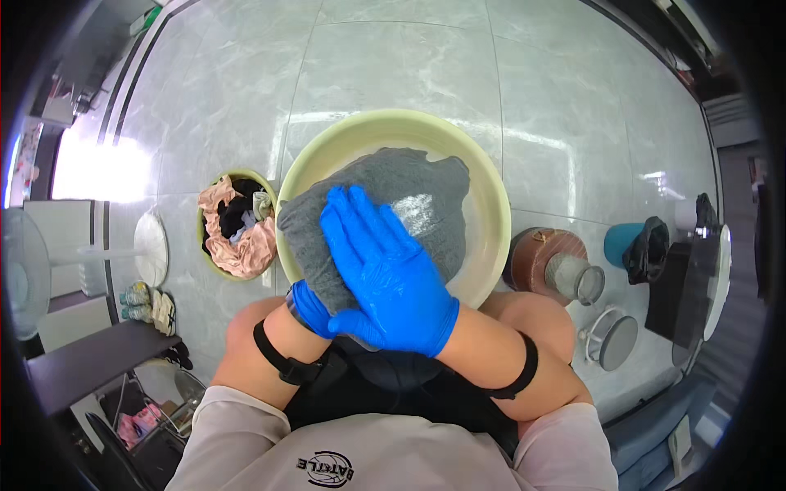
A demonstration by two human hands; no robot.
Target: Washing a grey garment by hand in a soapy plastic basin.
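A wet dark-grey cloth (438, 184) is heaped in a large pale-yellow basin (393, 123) between my knees, its left side spreading over the near-left rim. A whitish sheen shows on its upper middle. My right hand (385, 270), in a wet blue rubber glove, lies flat on the cloth with its fingers stretched up and to the left. My left hand (309, 309) wears a blue glove too. Only its wrist end shows at the near-left edge of the cloth; its fingers are hidden under the cloth and behind my right hand.
Left of the basin stands a smaller yellow-green tub (239, 274) of pink and black clothes. To the right are a brown round container (532, 254), a clear jar (573, 280), a small grey-topped stool (618, 342) and a blue bin (622, 243). Grey tiles (401, 65) cover the floor.
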